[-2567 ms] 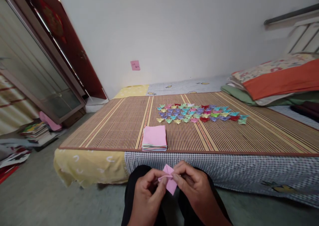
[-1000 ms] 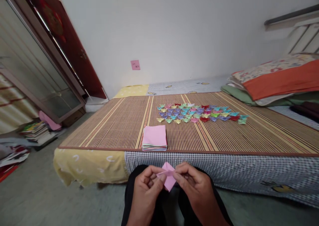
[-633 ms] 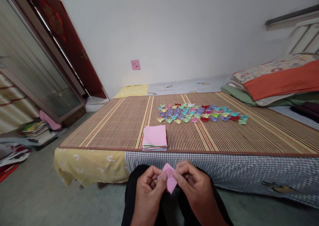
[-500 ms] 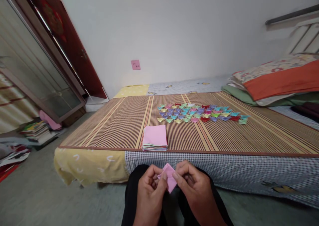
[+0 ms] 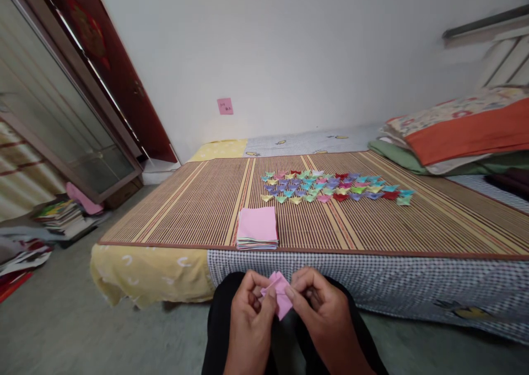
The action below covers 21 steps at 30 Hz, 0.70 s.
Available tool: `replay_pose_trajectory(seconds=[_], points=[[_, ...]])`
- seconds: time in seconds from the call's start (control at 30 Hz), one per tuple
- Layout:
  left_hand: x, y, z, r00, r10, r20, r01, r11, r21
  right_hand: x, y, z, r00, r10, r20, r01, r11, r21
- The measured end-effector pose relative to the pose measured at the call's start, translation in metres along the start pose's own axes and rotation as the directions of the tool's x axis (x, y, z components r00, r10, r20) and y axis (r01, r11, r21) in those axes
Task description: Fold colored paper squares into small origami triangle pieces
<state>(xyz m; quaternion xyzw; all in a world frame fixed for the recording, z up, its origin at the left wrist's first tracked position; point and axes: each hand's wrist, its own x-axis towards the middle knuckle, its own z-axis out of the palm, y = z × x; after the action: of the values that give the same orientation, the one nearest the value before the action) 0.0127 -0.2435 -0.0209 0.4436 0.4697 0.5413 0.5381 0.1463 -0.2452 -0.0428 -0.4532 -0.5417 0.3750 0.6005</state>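
Between both hands, above my lap, is a small folded piece of pink paper (image 5: 283, 304), roughly diamond-shaped with a crease across its middle. My left hand (image 5: 251, 314) pinches its left corner between thumb and fingers. On the right edge, my right hand (image 5: 320, 303) grips it the same way, thumb on the near face. Beyond the hands, a stack of square paper sheets (image 5: 258, 224), pink on top, lies at the mat's front edge. Several rows of small folded paper pieces (image 5: 330, 189) in many colours stand farther back.
A striped bamboo mat (image 5: 173, 210) covers the bed. Folded bedding (image 5: 463, 132) is piled at the right. A pink note (image 5: 225, 106) is stuck to the wall. Books (image 5: 60, 215) stand at the left by a glass-panelled cabinet (image 5: 78, 105). My knees are against the bed's front.
The top corner of the pink paper has changed from a single point to a split, notched tip. Both hands keep their hold and have barely moved.
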Motion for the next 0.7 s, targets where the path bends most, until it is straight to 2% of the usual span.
replay_pose_trajectory(seconds=[0.2, 0.3, 0.4, 0.5, 0.7], points=[[-0.004, -0.003, 0.001, 0.999, 0.042, -0.034, -0.04, 0.998, 0.046, -0.001, 0.002, 0.0, 1.0, 0.008, 0.002, -0.008, 1.0, 0.018], [-0.01, -0.007, 0.002, 0.986, 0.136, -0.092, -0.123, 0.983, 0.139, -0.001, 0.003, 0.0, 1.0, 0.005, -0.002, -0.005, 0.999, 0.034], [-0.014, -0.014, 0.003, 0.951, 0.27, -0.154, -0.224, 0.939, 0.262, -0.002, 0.003, 0.0, 1.0, 0.006, -0.007, -0.006, 0.998, 0.063], [-0.016, -0.02, 0.004, 0.921, 0.364, -0.136, -0.306, 0.896, 0.323, -0.002, 0.002, 0.0, 1.0, 0.008, -0.002, -0.008, 0.996, 0.089], [-0.013, -0.02, -0.002, 0.892, 0.451, -0.022, -0.426, 0.857, 0.291, -0.002, 0.002, 0.0, 1.0, 0.022, -0.001, -0.022, 0.993, 0.116]])
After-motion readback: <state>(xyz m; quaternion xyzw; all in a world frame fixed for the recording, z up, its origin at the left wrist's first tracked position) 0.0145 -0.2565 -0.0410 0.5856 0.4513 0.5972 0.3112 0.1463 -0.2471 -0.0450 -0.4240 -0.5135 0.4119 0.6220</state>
